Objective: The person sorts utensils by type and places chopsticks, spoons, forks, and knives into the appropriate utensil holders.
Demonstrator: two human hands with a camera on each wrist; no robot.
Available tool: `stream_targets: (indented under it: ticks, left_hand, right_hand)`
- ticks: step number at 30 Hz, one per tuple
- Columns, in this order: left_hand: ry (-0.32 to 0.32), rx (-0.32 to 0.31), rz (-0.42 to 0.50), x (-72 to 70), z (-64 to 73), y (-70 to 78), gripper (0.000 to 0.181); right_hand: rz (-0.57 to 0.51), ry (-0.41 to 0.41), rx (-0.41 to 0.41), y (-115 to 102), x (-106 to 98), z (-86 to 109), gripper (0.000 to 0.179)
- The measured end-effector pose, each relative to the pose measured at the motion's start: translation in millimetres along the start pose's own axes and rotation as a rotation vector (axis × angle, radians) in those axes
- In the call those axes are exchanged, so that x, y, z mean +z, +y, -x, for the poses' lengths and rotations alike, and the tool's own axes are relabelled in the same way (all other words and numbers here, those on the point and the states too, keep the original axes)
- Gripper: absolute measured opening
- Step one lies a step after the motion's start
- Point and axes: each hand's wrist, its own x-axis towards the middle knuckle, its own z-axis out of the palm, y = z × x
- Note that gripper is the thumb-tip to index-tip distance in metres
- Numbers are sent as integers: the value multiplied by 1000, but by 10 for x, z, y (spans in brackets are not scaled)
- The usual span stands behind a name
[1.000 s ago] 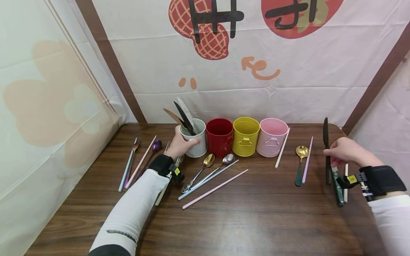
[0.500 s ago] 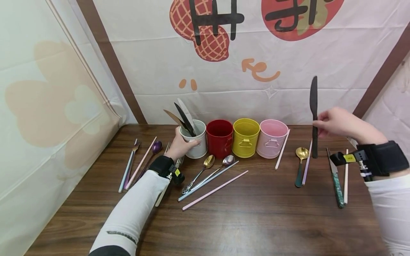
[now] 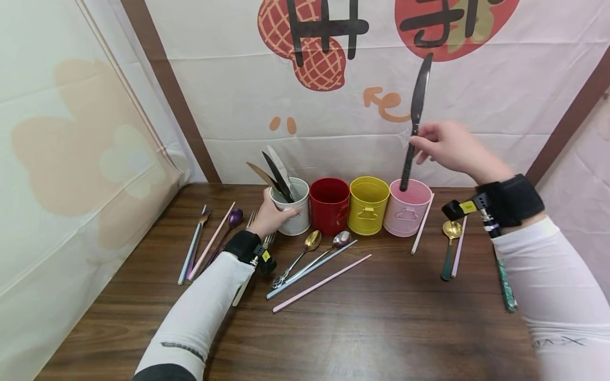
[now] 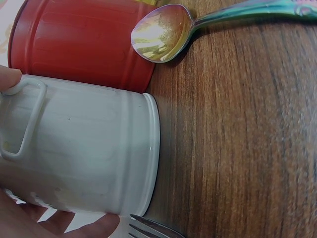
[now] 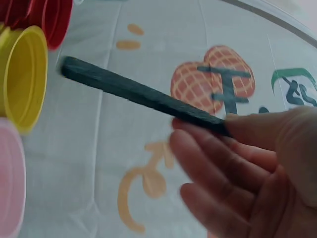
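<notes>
In the head view my left hand [image 3: 270,214] grips the side of a white bucket [image 3: 299,218], thumb across its front near the handle. Three knives [image 3: 278,177] lean inside it, blades up. To the right, above the pink bucket [image 3: 404,214], my right hand [image 3: 448,145] pinches a black table knife [image 3: 419,95] between thumb and fingers. Its blade points up, and the handle end hangs in front of the pink rim. The right wrist view shows the dark handle [image 5: 138,94] sticking out past my fingers. A fork [image 4: 153,228] lies close to the white bucket's base.
A red bucket [image 3: 329,209] and a yellow bucket [image 3: 369,214] stand between the white and pink ones. Spoons, forks and chopsticks lie to the left and in front. A gold spoon [image 3: 451,230] and a green-handled knife [image 3: 506,286] lie at right.
My right hand has lifted the black knife off the table's right side and carried it up and left, over the pink bucket. My left hand stays on the white bucket.
</notes>
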Motion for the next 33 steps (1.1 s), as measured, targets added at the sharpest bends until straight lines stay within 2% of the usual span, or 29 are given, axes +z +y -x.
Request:
stream_targets:
  ticks: [7,13,24,29,33]
  left_hand:
    - [-7,-1,-1,22,-17,29,90]
    - [-8,1,2,20,-16,27,90]
    - [-16,-12,1,-1,23,31,90]
    - [-17,-21,2,2,22,30,91]
    - [-19,-4,13,2,9,30,92]
  right_hand:
    - [-74,158,-99,-194,299,-275,21]
    - [-205,230,-125,-339,618,-472,18]
    - [-395,268,-135,-560,1274,-691,18]
    - [-374,240,-144,-610,1524,-726,18]
    - [-293,197,-115,-633,1671,-726,19]
